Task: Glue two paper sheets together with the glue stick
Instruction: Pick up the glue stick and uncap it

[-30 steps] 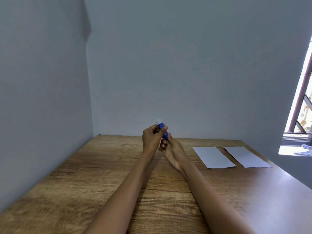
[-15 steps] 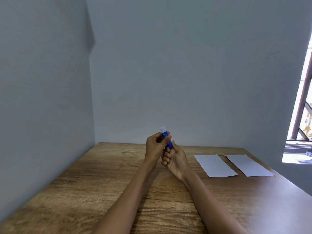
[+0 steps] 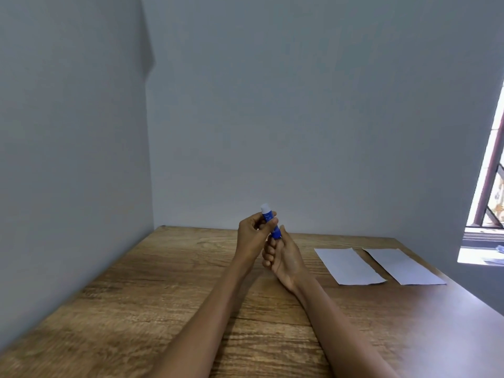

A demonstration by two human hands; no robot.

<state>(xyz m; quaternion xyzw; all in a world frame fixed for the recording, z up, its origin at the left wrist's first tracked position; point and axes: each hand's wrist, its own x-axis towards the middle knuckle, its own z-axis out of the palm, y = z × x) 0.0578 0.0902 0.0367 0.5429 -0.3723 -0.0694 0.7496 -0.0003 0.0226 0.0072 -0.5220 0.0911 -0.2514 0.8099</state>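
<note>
- Both hands hold glue stick (image 3: 270, 223) above table (image 3: 163, 282): left hand (image 3: 252, 236) pinches upper part, right hand (image 3: 283, 256) grips base.
- Step: likely uncapping/twisting.
- Next: carry it to near sheet (image 3: 347, 266); far sheet (image 3: 403, 266) just beside.

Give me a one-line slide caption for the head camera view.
Both hands grip a blue glue stick above a wooden table, two white paper sheets lying apart.

Daylight enters from the window (image 3: 491, 186) at right, overexposed. The walls stay dim. Wide-angle bending and softness mark the edges.
</note>
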